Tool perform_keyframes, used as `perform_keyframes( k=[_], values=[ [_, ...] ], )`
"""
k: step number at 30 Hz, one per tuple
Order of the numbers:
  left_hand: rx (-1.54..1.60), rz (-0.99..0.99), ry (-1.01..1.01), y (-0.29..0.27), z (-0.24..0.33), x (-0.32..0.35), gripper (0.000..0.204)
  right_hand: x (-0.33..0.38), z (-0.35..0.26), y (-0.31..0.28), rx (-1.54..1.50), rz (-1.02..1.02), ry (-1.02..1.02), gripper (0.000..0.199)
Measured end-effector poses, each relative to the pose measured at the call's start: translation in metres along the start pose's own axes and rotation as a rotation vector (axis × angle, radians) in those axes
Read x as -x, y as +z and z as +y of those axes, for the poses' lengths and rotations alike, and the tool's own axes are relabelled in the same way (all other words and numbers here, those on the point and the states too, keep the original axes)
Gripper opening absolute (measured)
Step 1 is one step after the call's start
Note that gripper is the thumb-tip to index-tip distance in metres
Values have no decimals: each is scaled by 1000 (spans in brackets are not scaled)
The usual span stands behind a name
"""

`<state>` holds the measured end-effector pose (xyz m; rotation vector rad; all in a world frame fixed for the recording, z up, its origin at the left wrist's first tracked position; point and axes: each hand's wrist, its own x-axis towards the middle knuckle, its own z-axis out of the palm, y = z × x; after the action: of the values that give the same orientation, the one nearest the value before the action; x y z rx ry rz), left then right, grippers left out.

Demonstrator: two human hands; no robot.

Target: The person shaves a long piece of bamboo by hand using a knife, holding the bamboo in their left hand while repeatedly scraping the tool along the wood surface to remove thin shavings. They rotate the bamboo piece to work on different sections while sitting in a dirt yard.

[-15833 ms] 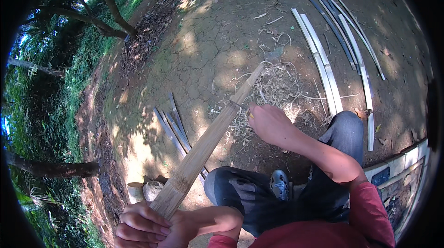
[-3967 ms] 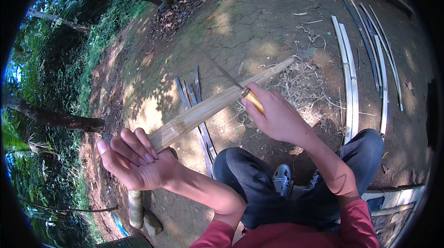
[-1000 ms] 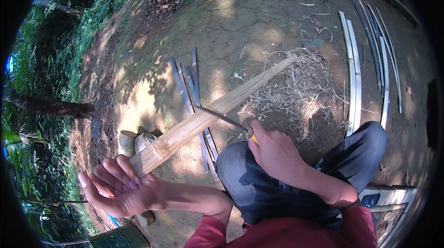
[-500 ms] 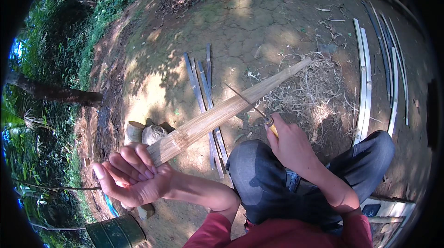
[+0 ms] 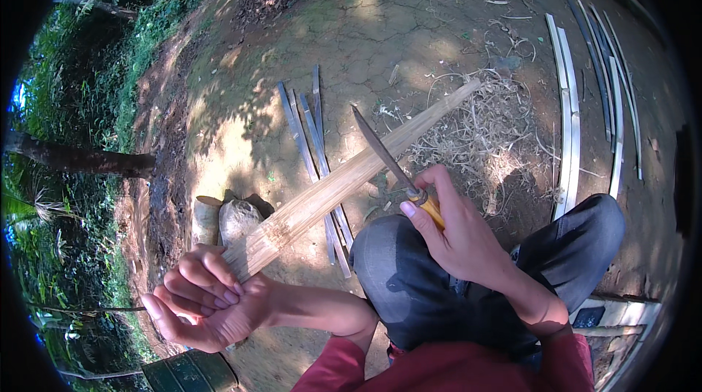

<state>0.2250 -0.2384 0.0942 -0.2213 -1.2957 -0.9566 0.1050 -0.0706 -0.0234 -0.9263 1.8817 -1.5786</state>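
Observation:
My left hand (image 5: 201, 295) closes round the near end of a long, flat bamboo slat (image 5: 344, 181), palm turned up. The slat slants away to the upper right, pale brown with a rough node close to my hand. In my right hand (image 5: 468, 242) is a knife (image 5: 382, 148), its yellowish handle in my fist and my thumb along the handle. The dark pointed blade lies across the slat's middle in this view and points up and left. Whether its edge touches the wood I cannot tell.
Curled shavings (image 5: 497, 125) lie beneath the slat's far end. Several dark strips (image 5: 322, 165) rest on the ground ahead, with long pale strips (image 5: 567, 114) at the right. Left stand a cut stump (image 5: 206, 220) and a pale stone-like lump (image 5: 238, 222); a green container (image 5: 191, 371) is at lower left.
The knife has turned in my right hand, so more of the blade's flat and the yellow handle shows. My left hand keeps its grip on the slat. The whole view has shifted slightly.

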Motion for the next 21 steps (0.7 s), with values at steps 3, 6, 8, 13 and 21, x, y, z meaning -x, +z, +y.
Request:
perform_keyframes(
  k=[3, 6, 8, 13, 21],
  values=[
    [-352, 94, 153, 6, -2, 4, 34, -4, 19, -5, 14, 48, 0, 25],
    [-466, 176, 186, 10, 1, 7, 35, -8, 39, -8, -57, 47, 75, 24],
    [-271, 146, 96, 11, 3, 9, 36, -5, 40, -11, -89, 42, 117, 24],
    [-139, 94, 4, 16, 10, 9, 42, -2, 30, 0, 11, 79, 25, 23],
    [-39, 259, -55, 26, 16, 11, 44, -15, 63, -17, 208, 199, 112, 27]
  ],
)
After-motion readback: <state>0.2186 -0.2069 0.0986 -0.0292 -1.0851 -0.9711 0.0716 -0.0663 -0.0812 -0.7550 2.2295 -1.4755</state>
